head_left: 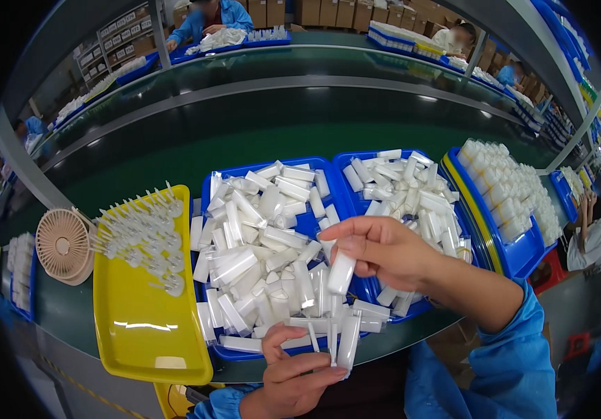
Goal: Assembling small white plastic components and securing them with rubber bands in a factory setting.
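My right hand is closed on a white oblong block, pinched between thumb and fingers above the middle blue tray. Lower down, at that tray's near edge, my left hand is closed around a clear-and-white plastic case. Slim white stems rise beside the case from the same fingers; how they join it cannot be made out. Heaped in the tray below are several white blocks in clear plastic. More of them fill a second blue tray to the right.
On the left, a yellow tray holds several upright translucent spiked pieces. A beige round fan stands beside it. White packed pieces sit on stacked trays at right. Beyond the green conveyor, other people work at trays.
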`<state>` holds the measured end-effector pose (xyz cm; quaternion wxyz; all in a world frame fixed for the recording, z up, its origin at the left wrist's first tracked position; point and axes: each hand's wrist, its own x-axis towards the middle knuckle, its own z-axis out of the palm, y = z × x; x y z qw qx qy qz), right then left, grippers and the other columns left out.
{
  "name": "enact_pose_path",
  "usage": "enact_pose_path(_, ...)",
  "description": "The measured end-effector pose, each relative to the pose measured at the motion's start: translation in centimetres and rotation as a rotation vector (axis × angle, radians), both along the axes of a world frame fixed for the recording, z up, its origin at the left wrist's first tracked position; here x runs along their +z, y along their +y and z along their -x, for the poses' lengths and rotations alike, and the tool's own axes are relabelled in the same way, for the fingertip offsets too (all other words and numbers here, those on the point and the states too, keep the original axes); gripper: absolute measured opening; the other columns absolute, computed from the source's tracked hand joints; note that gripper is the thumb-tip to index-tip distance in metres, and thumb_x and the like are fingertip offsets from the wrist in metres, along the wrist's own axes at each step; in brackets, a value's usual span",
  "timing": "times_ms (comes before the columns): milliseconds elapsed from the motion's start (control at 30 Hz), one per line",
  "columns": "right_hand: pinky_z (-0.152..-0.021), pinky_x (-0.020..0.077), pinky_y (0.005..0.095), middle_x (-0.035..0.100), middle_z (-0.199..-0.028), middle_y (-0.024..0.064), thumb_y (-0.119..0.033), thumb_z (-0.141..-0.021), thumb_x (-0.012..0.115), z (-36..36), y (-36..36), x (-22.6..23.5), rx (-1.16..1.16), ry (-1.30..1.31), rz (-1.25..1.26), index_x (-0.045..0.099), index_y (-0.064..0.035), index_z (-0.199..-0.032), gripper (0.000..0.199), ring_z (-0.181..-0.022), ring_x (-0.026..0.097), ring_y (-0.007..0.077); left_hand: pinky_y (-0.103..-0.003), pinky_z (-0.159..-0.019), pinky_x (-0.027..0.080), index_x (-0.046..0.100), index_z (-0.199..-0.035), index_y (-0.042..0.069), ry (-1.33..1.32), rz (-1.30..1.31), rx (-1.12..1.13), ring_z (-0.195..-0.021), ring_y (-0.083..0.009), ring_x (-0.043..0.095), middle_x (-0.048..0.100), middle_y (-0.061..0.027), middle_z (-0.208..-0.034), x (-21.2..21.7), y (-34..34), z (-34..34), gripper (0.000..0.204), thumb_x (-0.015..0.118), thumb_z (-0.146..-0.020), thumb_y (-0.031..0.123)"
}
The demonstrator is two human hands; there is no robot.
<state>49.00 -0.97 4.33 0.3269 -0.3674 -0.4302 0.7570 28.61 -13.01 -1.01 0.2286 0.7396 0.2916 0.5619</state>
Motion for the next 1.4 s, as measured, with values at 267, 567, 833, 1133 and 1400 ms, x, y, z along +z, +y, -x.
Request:
enact_pose_path(267, -0.062, 0.0378, 0.0190, 0.059, -0.087, 0.0006, -0.013, -0.092, 0.052, 0.1, -2.9, 0.5, 0.014, 0.092, 0.170, 0.053, -0.0035, -0.123, 0.032, -0.070, 0.046, 0.0047, -0.045, -0.085, 0.037, 0.069, -0.081, 0.013, -0.005, -0.026, -0.029, -0.098, -0.0326, 0.048, 0.060, -0.0023, -0.087, 0.1, 0.3, -0.6, 0.021, 0.073, -0.063, 0.003)
enact_pose_path(567, -0.068, 0.0470, 0.0225, 0.063, -0.088, 0.0039, -0.014, -0.090, 0.056, -1.0, -3.8, 3.3, 0.125, -0.443, -0.505, 0.056, -0.0027, -0.118, 0.030, -0.073, 0.057, 0.0080, -0.049, -0.088, 0.033, 0.069, -0.080, 0.016, 0.082, 0.063, -0.030, -0.097, -0.0320, 0.047, 0.061, 0.0000, -0.088, -0.5, 0.1, -0.5, 0.015, 0.066, -0.068, 0.007)
enact_pose_path(833, -0.073, 0.0474, 0.0232, 0.065, -0.092, 0.0056, -0.009, -0.087, 0.059, -1.8, -5.1, 2.7, 0.183, -0.387, -0.474, 0.062, -0.0038, -0.110, 0.023, -0.080, 0.059, 0.0084, -0.051, -0.089, 0.031, 0.069, -0.074, 0.020, 0.088, -0.093, -0.108, -0.097, -0.0318, 0.048, 0.060, 0.0039, -0.089, -0.5, 0.0, -0.2, 0.015, 0.061, -0.066, 0.010)
enact_pose_path(1133, -0.078, 0.0457, 0.0261, 0.064, -0.093, 0.0068, -0.007, -0.085, 0.062, -0.7, -6.5, 2.8, 0.117, -0.301, -0.432, 0.063, -0.0036, -0.107, 0.023, -0.086, 0.059, 0.0126, -0.052, -0.090, 0.030, 0.057, -0.087, 0.017, -0.057, -0.020, -0.033, -0.105, -0.0376, 0.043, 0.056, -0.0093, -0.102, -1.8, -0.3, 0.2, 0.015, 0.065, -0.079, 0.025)
enact_pose_path(1400, -0.082, 0.0423, 0.0318, 0.060, -0.093, 0.0086, -0.011, -0.084, 0.063, 1.5, -7.6, 1.0, 0.148, -0.297, -0.597, 0.064, -0.0060, -0.106, 0.022, -0.092, 0.054, 0.0202, -0.052, -0.093, 0.027, 0.057, -0.082, 0.014, 0.009, 0.118, 0.047, -0.106, -0.0358, 0.041, 0.054, -0.0080, -0.094, -0.8, -0.5, 1.0, 0.014, 0.065, -0.078, 0.025)
